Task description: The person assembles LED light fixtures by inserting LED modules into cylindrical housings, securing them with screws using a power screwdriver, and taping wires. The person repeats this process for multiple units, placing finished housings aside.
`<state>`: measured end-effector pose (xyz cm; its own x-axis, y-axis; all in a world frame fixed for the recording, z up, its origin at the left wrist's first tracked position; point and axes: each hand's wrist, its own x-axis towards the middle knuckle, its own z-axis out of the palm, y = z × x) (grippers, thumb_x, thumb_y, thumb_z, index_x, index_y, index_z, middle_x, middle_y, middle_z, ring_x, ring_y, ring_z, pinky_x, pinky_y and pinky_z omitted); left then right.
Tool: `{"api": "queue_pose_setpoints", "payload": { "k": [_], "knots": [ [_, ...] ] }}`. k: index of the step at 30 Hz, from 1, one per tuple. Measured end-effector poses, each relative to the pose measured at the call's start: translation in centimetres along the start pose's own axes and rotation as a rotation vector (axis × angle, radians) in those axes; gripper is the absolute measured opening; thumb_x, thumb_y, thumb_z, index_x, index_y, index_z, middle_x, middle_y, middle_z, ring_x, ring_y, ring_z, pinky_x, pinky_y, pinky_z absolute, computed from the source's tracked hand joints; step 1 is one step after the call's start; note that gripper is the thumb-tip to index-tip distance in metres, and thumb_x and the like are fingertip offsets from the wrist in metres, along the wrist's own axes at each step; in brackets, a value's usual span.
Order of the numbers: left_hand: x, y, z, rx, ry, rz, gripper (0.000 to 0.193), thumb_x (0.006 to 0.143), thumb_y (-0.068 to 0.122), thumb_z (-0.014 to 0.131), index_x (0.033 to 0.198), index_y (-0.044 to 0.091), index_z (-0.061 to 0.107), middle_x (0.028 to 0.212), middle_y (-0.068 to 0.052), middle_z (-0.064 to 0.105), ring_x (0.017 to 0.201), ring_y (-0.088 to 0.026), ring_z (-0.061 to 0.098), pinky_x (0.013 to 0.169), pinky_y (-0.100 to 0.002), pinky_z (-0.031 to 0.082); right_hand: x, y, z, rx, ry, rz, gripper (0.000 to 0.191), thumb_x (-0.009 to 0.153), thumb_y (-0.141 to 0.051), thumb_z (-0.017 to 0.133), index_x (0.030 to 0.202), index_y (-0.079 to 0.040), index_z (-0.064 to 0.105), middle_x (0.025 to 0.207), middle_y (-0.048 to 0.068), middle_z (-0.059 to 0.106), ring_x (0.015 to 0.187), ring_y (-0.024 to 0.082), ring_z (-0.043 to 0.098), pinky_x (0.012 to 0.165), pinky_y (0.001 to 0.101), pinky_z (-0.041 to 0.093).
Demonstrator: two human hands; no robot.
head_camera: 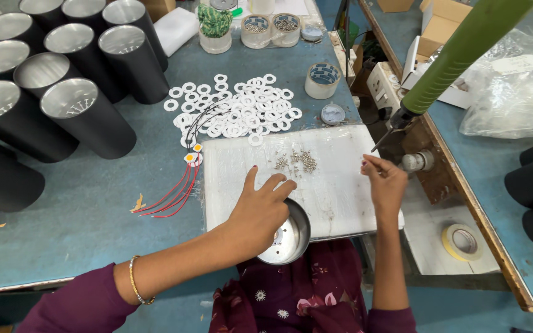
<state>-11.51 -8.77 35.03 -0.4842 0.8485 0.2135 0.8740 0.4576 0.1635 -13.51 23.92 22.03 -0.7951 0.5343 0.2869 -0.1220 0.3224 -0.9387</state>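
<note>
My left hand rests on top of a round silver metal cup at the near edge of a white foam pad, fingers spread over its rim. My right hand hovers at the pad's right edge with thumb and forefinger pinched together, seemingly on a tiny screw that is too small to confirm. A small heap of screws lies on the pad between the hands. Just above the right hand hangs a green electric screwdriver, its tip pointing down-left.
Several black cylinders with silver insides stand at the left. White flat rings are scattered behind the pad, with red-wired small parts beside it. Tape rolls, small tubs, a clear plastic bag and cardboard boxes fill the back and right.
</note>
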Motion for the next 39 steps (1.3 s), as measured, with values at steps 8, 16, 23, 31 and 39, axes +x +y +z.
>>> {"api": "queue_pose_setpoints", "payload": {
  "k": [8,16,23,31,39],
  "knots": [
    [-0.1,0.2,-0.1,-0.007,0.010,0.001,0.014,0.055,-0.001,0.072,0.068,0.000,0.074,0.135,-0.019,0.055,0.136,-0.039,0.043,0.106,-0.075,0.026,1.6,-1.2,-0.6,-0.003,0.049,0.001,0.016,0.096,-0.005,0.073,0.105,0.008,0.075,0.087,0.007,0.074,0.072,0.008,0.068,0.067,0.0231,0.059],
    [-0.2,0.2,0.0,-0.010,0.021,0.003,0.012,0.055,-0.001,0.072,0.067,0.000,0.074,0.135,-0.020,0.055,0.136,-0.039,0.042,0.106,-0.076,0.025,2.6,-0.8,0.1,0.066,0.057,-0.030,0.017,0.096,-0.006,0.076,0.104,0.009,0.073,0.086,0.007,0.073,0.071,0.008,0.068,0.066,0.0225,0.058],
    [-0.1,0.5,0.1,0.005,0.006,-0.001,0.014,0.054,-0.001,0.073,0.069,-0.001,0.074,0.135,-0.019,0.054,0.135,-0.039,0.042,0.106,-0.076,0.026,3.2,-1.2,0.9,0.067,0.039,-0.069,0.016,0.096,-0.007,0.076,0.102,0.006,0.072,0.089,0.006,0.074,0.072,0.006,0.066,0.064,0.0203,0.056],
    [-0.2,0.7,-0.2,-0.004,0.003,-0.002,0.013,0.055,-0.001,0.074,0.068,-0.001,0.074,0.136,-0.019,0.054,0.136,-0.039,0.042,0.107,-0.075,0.025,2.8,-3.0,2.2,-0.106,0.074,-0.328,0.019,0.095,-0.006,0.081,0.092,0.006,0.066,0.090,0.004,0.063,0.071,0.005,0.055,0.062,0.0198,0.047],
    [-0.2,0.9,-0.3,-0.005,0.003,-0.003,0.014,0.055,-0.001,0.073,0.069,-0.001,0.074,0.136,-0.018,0.054,0.136,-0.038,0.042,0.107,-0.075,0.025,3.2,-3.9,2.3,-0.085,0.033,-0.290,0.025,0.099,-0.011,0.079,0.093,0.002,0.059,0.085,0.003,0.059,0.068,0.004,0.053,0.060,0.0201,0.045]
  ]
}}
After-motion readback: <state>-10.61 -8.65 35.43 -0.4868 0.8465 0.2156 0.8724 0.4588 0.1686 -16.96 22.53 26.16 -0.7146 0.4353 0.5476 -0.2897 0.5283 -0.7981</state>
